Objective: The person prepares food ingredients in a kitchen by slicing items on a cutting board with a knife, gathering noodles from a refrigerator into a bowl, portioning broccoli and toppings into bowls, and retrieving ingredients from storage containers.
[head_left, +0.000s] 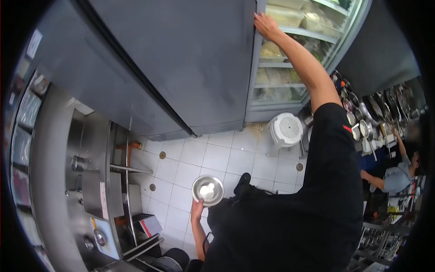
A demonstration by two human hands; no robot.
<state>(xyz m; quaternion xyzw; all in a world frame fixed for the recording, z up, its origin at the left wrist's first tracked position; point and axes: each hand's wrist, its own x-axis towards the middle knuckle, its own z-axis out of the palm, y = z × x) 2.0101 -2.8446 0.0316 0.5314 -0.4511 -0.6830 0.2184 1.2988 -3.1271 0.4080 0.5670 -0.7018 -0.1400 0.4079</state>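
Note:
My left hand (pixel 197 209) is closed on the near rim of a round stainless steel bowl (pixel 219 191), held low beside my body above the tiled floor. A bright white patch shows in the bowl; whether it is contents or glare, I cannot tell. With the arm stretched far up and forward, my right hand (pixel 268 27) has its fingers curled round the left edge of a glass fridge door (pixel 257 54). Behind the glass are shelves with plastic tubs (pixel 284 17) and bagged food (pixel 272 76).
Large grey cabinet doors (pixel 181 59) stand left of the glass fridge. A white stool (pixel 287 129) is below it. Steel sinks and counters (pixel 90 190) run along the left, with a ladle (pixel 99 236) on a board. At right, a person in grey (pixel 398 177) works near pans (pixel 362 129).

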